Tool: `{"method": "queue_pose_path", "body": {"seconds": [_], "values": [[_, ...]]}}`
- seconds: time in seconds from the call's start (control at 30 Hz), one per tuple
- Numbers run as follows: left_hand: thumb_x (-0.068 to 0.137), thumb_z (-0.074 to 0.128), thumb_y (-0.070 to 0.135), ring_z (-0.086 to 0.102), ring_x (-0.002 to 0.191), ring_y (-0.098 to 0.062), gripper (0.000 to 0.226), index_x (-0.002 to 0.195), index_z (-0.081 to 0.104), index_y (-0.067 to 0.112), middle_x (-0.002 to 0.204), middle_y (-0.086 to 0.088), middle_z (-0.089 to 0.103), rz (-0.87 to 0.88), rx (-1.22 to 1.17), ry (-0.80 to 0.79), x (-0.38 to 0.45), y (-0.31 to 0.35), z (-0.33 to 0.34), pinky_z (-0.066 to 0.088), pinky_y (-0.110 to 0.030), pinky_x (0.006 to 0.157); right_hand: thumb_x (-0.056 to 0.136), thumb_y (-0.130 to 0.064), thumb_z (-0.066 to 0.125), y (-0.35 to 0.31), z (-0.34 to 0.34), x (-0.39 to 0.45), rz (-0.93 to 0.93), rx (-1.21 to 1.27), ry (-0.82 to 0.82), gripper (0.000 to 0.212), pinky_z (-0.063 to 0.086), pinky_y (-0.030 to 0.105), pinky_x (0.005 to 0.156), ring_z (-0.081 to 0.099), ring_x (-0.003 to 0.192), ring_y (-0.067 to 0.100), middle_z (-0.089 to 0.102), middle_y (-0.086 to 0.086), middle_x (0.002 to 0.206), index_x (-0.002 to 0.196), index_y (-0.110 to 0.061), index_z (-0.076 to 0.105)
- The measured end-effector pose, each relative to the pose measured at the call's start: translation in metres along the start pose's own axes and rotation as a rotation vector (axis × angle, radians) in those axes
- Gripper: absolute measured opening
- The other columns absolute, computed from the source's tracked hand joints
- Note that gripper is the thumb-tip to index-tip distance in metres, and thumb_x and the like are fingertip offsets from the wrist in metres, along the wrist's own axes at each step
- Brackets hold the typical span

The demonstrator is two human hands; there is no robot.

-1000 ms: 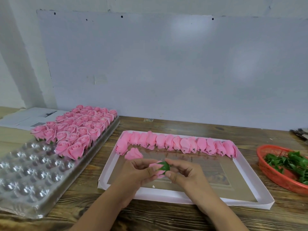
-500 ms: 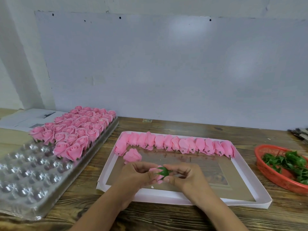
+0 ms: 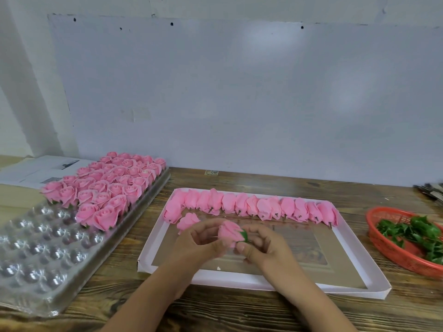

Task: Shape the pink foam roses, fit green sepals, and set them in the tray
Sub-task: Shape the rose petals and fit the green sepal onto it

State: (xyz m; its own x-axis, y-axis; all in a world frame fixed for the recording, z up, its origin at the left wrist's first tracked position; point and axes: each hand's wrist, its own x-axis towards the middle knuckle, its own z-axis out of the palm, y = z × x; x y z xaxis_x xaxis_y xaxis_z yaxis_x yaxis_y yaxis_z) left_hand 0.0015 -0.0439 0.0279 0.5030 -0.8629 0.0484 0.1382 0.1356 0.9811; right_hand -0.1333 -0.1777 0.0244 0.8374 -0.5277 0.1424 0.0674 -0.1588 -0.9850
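Two hands [image 3: 201,243] share one pink rose [image 3: 230,233] wearing one green sepal [image 3: 245,235]. One white box lid [image 3: 359,267] holds a row of about thirteen buds [image 3: 254,207], plus one loose bud [image 3: 188,220]. One clear tray [image 3: 36,255] carries roughly thirty-five finished roses [image 3: 112,185]. One red basket [image 3: 388,248] holds sepals too tangled to count.

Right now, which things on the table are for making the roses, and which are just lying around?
For the job:
- pink rose with its green sepal, held by the left hand and right hand
- row of unshaped roses in the white box
- clear tray with finished roses
- red basket of sepals

Just lying about:
- papers
- metal tools
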Motion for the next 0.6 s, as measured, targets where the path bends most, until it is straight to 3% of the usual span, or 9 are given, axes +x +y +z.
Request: {"method": "queue_pose_path", "body": {"seconds": [0.07, 0.23, 0.3, 0.4, 0.5, 0.6], "values": [[0.073, 0.087, 0.018, 0.069, 0.111, -0.022, 0.050, 0.120, 0.071, 0.025, 0.118, -0.006, 0.074, 0.050, 0.039, -0.007, -0.001, 0.000, 0.001, 0.057, -0.029, 0.090, 0.094, -0.005, 0.061, 0.000, 0.001, -0.002, 0.043, 0.034, -0.028, 0.023, 0.052, 0.021, 0.068, 0.070, 0.086, 0.010, 0.077, 0.002, 0.095, 0.115, -0.013, 0.060], [0.070, 0.088, 0.013, 0.072, 0.101, -0.021, 0.041, 0.104, 0.076, 0.032, 0.106, -0.004, 0.077, 0.123, 0.116, 0.077, -0.002, 0.001, 0.006, 0.057, -0.023, 0.082, 0.091, -0.015, 0.068, 0.001, 0.004, -0.003, -0.018, -0.113, -0.096, 0.028, 0.048, 0.019, 0.077, 0.066, 0.095, 0.008, 0.074, -0.007, 0.104, 0.114, -0.031, 0.067], [0.066, 0.089, 0.020, 0.073, 0.097, -0.019, 0.041, 0.102, 0.076, 0.034, 0.102, -0.002, 0.078, 0.146, 0.159, 0.090, -0.003, 0.001, 0.007, 0.057, -0.023, 0.081, 0.087, -0.019, 0.070, 0.000, 0.004, -0.004, -0.046, -0.188, -0.098, 0.030, 0.048, 0.017, 0.074, 0.064, 0.087, 0.005, 0.073, -0.011, 0.098, 0.108, -0.042, 0.069], [0.066, 0.091, 0.036, 0.073, 0.095, -0.016, 0.039, 0.102, 0.076, 0.037, 0.100, 0.000, 0.077, 0.212, 0.188, 0.105, -0.005, 0.002, 0.010, 0.057, -0.023, 0.079, 0.088, -0.027, 0.069, -0.001, 0.006, -0.005, -0.027, -0.251, -0.128, 0.023, 0.052, 0.025, 0.080, 0.066, 0.089, 0.014, 0.073, -0.004, 0.096, 0.108, -0.038, 0.068], [0.061, 0.084, 0.065, 0.072, 0.091, -0.015, 0.052, 0.102, 0.076, 0.034, 0.097, -0.002, 0.076, 0.255, 0.127, 0.109, -0.006, 0.002, 0.013, 0.057, -0.023, 0.078, 0.084, -0.029, 0.075, -0.001, 0.010, -0.005, -0.052, -0.348, -0.108, 0.017, 0.046, 0.014, 0.074, 0.064, 0.081, 0.006, 0.073, -0.009, 0.088, 0.100, -0.033, 0.072], [0.065, 0.079, 0.070, 0.071, 0.088, -0.014, 0.052, 0.099, 0.079, 0.030, 0.093, -0.002, 0.076, 0.264, 0.119, 0.079, -0.006, 0.001, 0.013, 0.056, -0.024, 0.078, 0.080, -0.027, 0.078, -0.001, 0.014, -0.007, -0.102, -0.411, -0.099, 0.013, 0.041, 0.012, 0.065, 0.053, 0.069, 0.002, 0.068, -0.012, 0.078, 0.090, -0.035, 0.074]]}}
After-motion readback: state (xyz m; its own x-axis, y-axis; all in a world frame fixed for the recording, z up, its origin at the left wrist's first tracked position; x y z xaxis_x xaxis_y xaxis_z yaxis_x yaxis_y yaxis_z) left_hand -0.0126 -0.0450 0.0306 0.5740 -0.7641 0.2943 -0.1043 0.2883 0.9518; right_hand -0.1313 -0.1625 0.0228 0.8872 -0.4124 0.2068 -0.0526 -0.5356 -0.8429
